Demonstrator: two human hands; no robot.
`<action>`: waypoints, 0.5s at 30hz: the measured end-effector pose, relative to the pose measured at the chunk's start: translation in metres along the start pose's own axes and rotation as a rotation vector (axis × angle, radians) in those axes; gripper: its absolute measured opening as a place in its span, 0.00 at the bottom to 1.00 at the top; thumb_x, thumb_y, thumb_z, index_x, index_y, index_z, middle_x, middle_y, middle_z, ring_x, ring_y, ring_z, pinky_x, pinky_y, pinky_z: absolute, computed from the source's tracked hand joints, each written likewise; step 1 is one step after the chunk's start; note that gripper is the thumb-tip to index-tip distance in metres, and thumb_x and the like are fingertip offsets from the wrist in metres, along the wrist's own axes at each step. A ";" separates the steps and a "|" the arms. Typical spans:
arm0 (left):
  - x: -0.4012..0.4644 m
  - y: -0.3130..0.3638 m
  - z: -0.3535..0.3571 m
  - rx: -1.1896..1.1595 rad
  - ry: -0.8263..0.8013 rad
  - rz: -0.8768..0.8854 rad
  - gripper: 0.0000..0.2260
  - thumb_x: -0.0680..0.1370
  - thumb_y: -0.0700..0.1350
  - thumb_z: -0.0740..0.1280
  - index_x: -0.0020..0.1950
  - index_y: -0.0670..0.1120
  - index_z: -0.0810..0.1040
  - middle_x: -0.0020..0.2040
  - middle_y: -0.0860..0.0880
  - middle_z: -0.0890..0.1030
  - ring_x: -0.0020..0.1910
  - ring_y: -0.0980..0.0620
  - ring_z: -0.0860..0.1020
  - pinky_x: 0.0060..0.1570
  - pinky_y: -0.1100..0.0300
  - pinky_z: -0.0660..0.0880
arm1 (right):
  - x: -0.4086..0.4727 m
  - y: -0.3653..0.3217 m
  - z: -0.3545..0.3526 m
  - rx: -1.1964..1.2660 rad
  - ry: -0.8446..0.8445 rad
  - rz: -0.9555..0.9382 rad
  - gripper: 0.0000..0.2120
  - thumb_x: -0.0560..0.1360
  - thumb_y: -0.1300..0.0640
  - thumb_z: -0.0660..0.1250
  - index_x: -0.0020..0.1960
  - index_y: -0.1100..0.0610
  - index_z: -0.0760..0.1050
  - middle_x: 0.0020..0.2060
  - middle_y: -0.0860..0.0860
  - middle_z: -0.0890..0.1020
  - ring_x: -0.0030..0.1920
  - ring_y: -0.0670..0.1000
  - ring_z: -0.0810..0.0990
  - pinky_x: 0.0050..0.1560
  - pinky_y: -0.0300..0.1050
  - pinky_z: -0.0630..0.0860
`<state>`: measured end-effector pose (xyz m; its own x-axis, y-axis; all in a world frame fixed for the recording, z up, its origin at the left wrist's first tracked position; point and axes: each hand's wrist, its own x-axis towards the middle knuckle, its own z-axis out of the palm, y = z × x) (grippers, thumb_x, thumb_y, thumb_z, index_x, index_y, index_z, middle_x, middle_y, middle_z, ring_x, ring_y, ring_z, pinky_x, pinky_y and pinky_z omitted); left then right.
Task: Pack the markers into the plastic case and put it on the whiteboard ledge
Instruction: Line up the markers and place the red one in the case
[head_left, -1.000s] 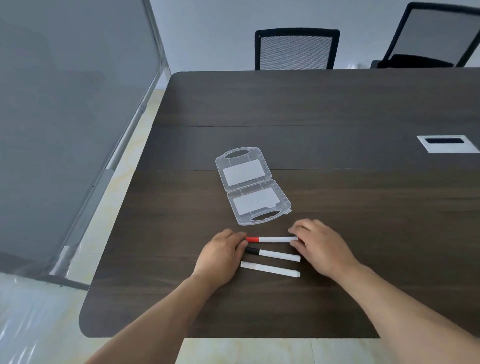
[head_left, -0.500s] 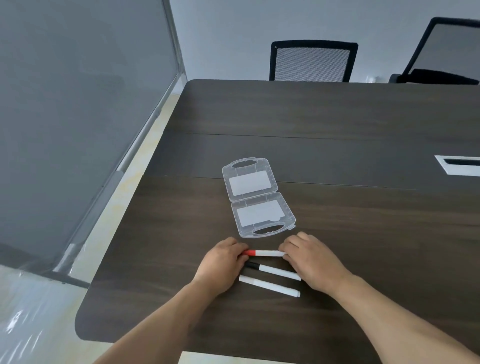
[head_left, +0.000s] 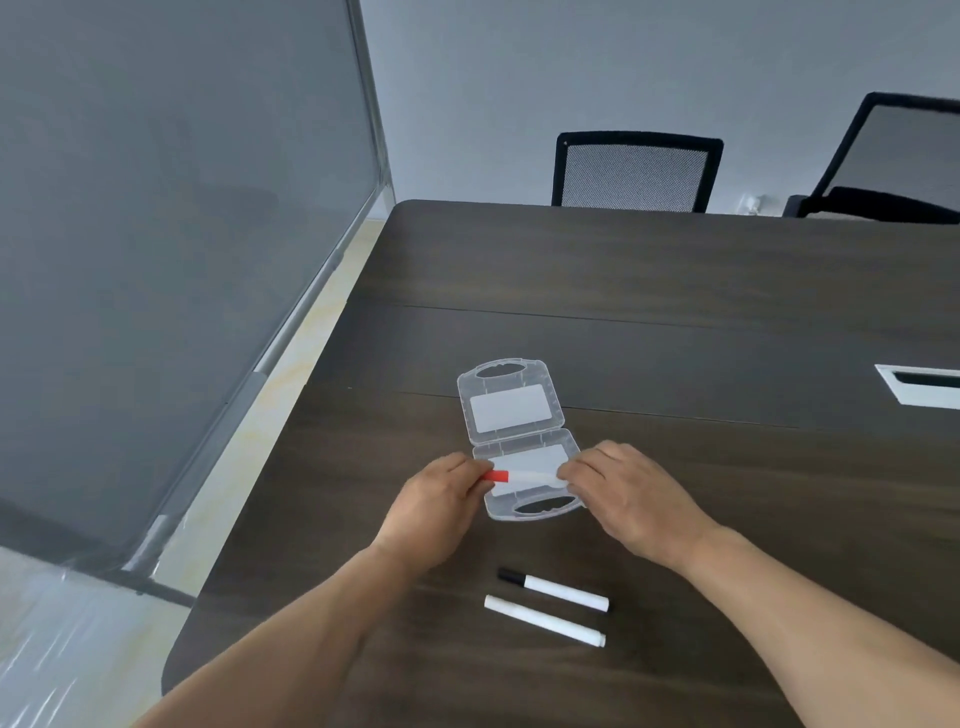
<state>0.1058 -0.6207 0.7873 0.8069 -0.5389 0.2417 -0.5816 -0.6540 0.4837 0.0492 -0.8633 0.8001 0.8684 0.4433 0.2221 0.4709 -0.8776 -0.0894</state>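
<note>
A clear plastic case (head_left: 511, 410) lies open and flat on the dark table (head_left: 675, 291). Both hands hold a red-capped white marker (head_left: 524, 475) level over the case's near half. My left hand (head_left: 441, 506) pinches the red cap end. My right hand (head_left: 626, 493) grips the other end. A black-capped marker (head_left: 553, 590) and an all-white marker (head_left: 544, 621) lie side by side on the table nearer to me, untouched. The whiteboard (head_left: 171, 249) stands at the left, with its ledge (head_left: 291, 332) running along its lower edge.
Two black mesh chairs (head_left: 636, 171) stand at the table's far side. A white cable port (head_left: 922, 384) is set into the tabletop at the right. A strip of pale floor (head_left: 249, 447) separates the table's left edge from the whiteboard.
Both hands lifted the red-capped marker off the table and carried it away from me to above the case's near half. The other two markers stayed in place.
</note>
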 end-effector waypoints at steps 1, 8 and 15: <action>0.008 -0.003 0.000 -0.009 0.006 -0.006 0.09 0.78 0.46 0.64 0.55 0.45 0.79 0.46 0.48 0.82 0.44 0.48 0.79 0.44 0.54 0.78 | 0.006 0.006 -0.001 -0.008 -0.005 -0.007 0.13 0.71 0.63 0.71 0.54 0.57 0.75 0.47 0.53 0.81 0.45 0.55 0.77 0.43 0.49 0.78; 0.043 -0.027 0.010 -0.014 -0.033 -0.088 0.12 0.79 0.48 0.62 0.59 0.46 0.78 0.49 0.47 0.79 0.48 0.48 0.76 0.47 0.55 0.74 | 0.055 0.043 0.015 -0.002 -0.010 0.000 0.13 0.68 0.67 0.73 0.50 0.56 0.79 0.44 0.51 0.83 0.43 0.56 0.79 0.40 0.52 0.77; 0.049 -0.046 0.039 -0.019 -0.097 -0.165 0.12 0.79 0.50 0.62 0.60 0.49 0.78 0.50 0.50 0.78 0.48 0.50 0.75 0.46 0.58 0.72 | 0.068 0.060 0.050 0.045 -0.032 0.036 0.09 0.70 0.63 0.73 0.49 0.54 0.81 0.43 0.50 0.85 0.42 0.53 0.80 0.39 0.48 0.77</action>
<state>0.1681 -0.6375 0.7445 0.8769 -0.4746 0.0766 -0.4399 -0.7281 0.5257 0.1441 -0.8766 0.7610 0.8893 0.4176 0.1865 0.4448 -0.8846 -0.1404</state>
